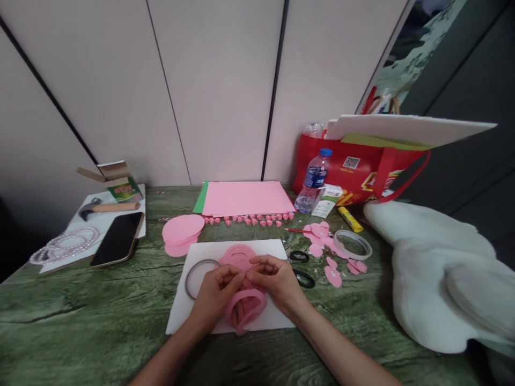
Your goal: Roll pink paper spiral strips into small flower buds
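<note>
My left hand (217, 292) and my right hand (277, 281) meet over a white board (181, 316), thumbs and fingertips pinched together. Between the fingertips is a bit of pink paper, mostly hidden. Curled pink strips (246, 311) lie just below the fingertips, and a rounded pink piece (237, 256) shows behind them. A thin ring (187, 279) rests on the board left of my left hand. Black scissor handles (304, 279) stick out beside my right hand.
Pink ovals (183, 231), pink sheets (248, 198), a row of small pink rolls (257, 220), a bottle (314, 185), a tape roll (353, 245) and pink scraps (319, 233) surround the board. A phone (117, 238) lies left; a white plush (434, 279) sits right.
</note>
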